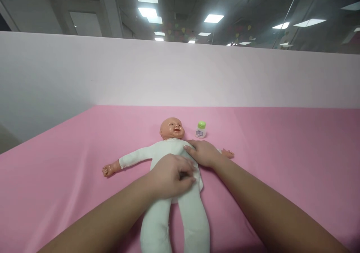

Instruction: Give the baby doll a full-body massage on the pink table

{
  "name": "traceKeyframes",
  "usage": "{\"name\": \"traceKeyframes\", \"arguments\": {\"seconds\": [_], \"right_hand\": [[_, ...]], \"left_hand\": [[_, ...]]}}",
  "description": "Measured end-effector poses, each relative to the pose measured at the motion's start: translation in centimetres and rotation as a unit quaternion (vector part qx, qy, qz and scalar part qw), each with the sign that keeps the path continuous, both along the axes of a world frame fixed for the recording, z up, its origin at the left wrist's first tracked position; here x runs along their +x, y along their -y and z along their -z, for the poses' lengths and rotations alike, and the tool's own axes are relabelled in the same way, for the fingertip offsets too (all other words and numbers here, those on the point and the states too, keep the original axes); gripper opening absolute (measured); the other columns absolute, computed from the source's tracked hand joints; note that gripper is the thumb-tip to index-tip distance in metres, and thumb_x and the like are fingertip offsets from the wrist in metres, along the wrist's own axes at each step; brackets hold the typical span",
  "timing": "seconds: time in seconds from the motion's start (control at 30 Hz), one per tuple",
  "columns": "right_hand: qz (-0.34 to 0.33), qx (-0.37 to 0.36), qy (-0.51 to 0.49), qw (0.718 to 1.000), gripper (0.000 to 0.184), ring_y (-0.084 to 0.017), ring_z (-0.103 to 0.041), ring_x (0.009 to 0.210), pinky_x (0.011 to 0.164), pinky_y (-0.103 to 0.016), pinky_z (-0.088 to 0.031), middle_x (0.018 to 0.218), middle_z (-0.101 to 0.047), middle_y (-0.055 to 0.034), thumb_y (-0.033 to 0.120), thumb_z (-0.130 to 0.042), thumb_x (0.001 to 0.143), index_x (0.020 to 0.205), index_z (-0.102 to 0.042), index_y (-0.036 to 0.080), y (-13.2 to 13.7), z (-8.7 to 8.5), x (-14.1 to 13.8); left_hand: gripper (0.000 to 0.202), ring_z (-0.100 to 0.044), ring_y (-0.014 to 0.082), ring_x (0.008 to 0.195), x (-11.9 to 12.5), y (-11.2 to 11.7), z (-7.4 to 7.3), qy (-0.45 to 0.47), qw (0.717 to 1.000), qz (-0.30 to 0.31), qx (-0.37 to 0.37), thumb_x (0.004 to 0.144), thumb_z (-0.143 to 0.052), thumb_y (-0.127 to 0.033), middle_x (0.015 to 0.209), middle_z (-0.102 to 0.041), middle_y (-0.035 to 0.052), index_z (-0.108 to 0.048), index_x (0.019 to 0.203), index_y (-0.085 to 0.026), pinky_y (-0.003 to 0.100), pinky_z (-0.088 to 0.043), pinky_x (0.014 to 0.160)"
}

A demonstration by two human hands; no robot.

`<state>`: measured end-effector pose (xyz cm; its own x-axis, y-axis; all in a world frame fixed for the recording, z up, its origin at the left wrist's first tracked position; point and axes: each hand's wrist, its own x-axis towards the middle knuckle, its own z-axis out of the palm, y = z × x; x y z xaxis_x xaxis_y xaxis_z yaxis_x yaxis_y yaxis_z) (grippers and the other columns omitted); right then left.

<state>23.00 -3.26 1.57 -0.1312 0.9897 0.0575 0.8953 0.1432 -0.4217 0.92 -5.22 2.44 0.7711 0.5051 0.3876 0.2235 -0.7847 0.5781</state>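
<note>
A baby doll [168,148] in a white one-piece suit lies on its back on a pink sheet [281,151], head away from me, arms spread. My left hand [171,176] rests on the doll's belly with its fingers curled, pinching the white cloth of the suit. My right hand [203,152] lies flat on the doll's chest near its shoulder, fingers together and stretched out. The doll's bare hand [108,169] shows at the left, its other hand [227,154] peeks out past my right wrist.
A small white bottle with a green cap [200,129] stands on the sheet just right of the doll's head. A pale partition wall [180,73] rises behind the pink surface. The sheet's left edge slopes off toward the near left.
</note>
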Motion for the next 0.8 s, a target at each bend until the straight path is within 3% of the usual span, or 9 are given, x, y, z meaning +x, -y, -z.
{"name": "traceKeyframes", "arguments": {"seconds": [0.1,0.2,0.3,0.37,0.53,0.6,0.67,0.73,0.8], "right_hand": [[-0.006,-0.002,0.001,1.0,0.054,-0.03,-0.07,0.106,0.083,-0.038,-0.048,0.119,-0.076,-0.0049,0.069,-0.034,0.105,0.132,-0.066,0.034,0.1,0.0,0.0],[-0.011,0.006,0.0,1.0,0.056,-0.031,-0.068,0.111,0.087,-0.039,-0.047,0.123,-0.075,-0.0059,0.069,-0.035,0.105,0.136,-0.064,0.032,0.2,0.1,0.1],[-0.003,0.0,-0.01,1.0,0.057,-0.032,-0.068,0.112,0.089,-0.04,-0.047,0.124,-0.074,-0.0072,0.068,-0.037,0.105,0.139,-0.063,0.03,0.1,0.3,0.1],[0.011,-0.003,-0.018,1.0,0.056,-0.031,-0.068,0.11,0.087,-0.04,-0.048,0.122,-0.075,-0.0075,0.067,-0.039,0.104,0.137,-0.064,0.029,-0.1,0.4,0.0],[0.029,0.084,-0.036,0.995,0.041,-0.028,-0.069,0.104,0.087,-0.038,-0.051,0.115,-0.076,-0.0078,0.054,-0.053,0.102,0.121,-0.073,0.023,0.6,-0.3,-1.1],[-0.049,0.146,-0.07,0.986,0.036,-0.027,-0.069,0.11,0.095,-0.039,-0.051,0.121,-0.075,-0.0071,0.044,-0.06,0.098,0.125,-0.071,0.023,1.7,-0.7,-2.1],[-0.189,0.168,-0.123,0.96,0.04,-0.025,-0.067,0.118,0.104,-0.038,-0.05,0.13,-0.072,-0.0061,0.037,-0.065,0.095,0.132,-0.069,0.024,3.0,-1.0,-3.5],[-0.323,0.14,-0.159,0.922,0.043,-0.024,-0.066,0.124,0.11,-0.037,-0.047,0.133,-0.071,-0.005,0.04,-0.069,0.094,0.134,-0.068,0.025,4.1,-1.0,-4.9],[-0.392,0.101,-0.156,0.901,0.048,-0.024,-0.062,0.131,0.118,-0.038,-0.04,0.137,-0.07,-0.005,0.047,-0.074,0.092,0.135,-0.069,0.025,4.7,-0.9,-6.0]], "left_hand": [[0.025,-0.066,0.0264,0.127,0.0,-1.5,0.5,-0.005,1.0,-0.02,-0.008,0.087,-0.062,-0.023,0.104,-0.08,0.0017,-0.082,0.1,-0.027,0.037,-0.052,0.11],[0.031,-0.055,0.0254,0.141,-0.8,-3.9,1.4,0.005,0.995,-0.097,-0.028,0.091,-0.06,-0.028,0.115,-0.079,-0.0006,-0.08,0.114,-0.031,0.039,-0.045,0.118],[0.036,-0.063,0.0258,0.132,-2.0,-6.3,2.4,0.029,0.977,-0.206,-0.057,0.092,-0.06,-0.037,0.129,-0.075,0.0001,-0.077,0.124,-0.029,0.038,-0.049,0.112],[0.037,-0.07,0.0255,0.118,-2.7,-7.5,3.0,0.042,0.959,-0.271,-0.077,0.092,-0.06,-0.039,0.126,-0.076,0.0008,-0.077,0.122,-0.028,0.037,-0.053,0.104],[0.029,-0.073,0.0249,0.097,-3.2,-8.6,3.6,0.048,0.94,-0.327,-0.082,0.091,-0.058,-0.04,0.103,-0.081,-0.0005,-0.082,0.103,-0.029,0.036,-0.054,0.089],[0.028,-0.072,0.0244,0.094,-3.1,-8.7,3.7,0.054,0.94,-0.326,-0.083,0.09,-0.058,-0.041,0.099,-0.081,-0.0008,-0.082,0.099,-0.029,0.034,-0.054,0.085],[0.027,-0.072,0.0237,0.092,-3.2,-9.0,3.8,0.066,0.94,-0.322,-0.095,0.09,-0.059,-0.042,0.098,-0.08,-0.0013,-0.081,0.096,-0.028,0.033,-0.053,0.083],[0.026,-0.072,0.0232,0.093,-3.2,-9.3,4.1,0.08,0.936,-0.323,-0.112,0.089,-0.06,-0.043,0.098,-0.08,-0.0017,-0.081,0.092,-0.028,0.032,-0.053,0.082],[0.025,-0.072,0.0231,0.094,-3.3,-9.6,4.3,0.09,0.931,-0.329,-0.128,0.088,-0.062,-0.044,0.098,-0.08,-0.0022,-0.08,0.09,-0.027,0.031,-0.052,0.083]]}}
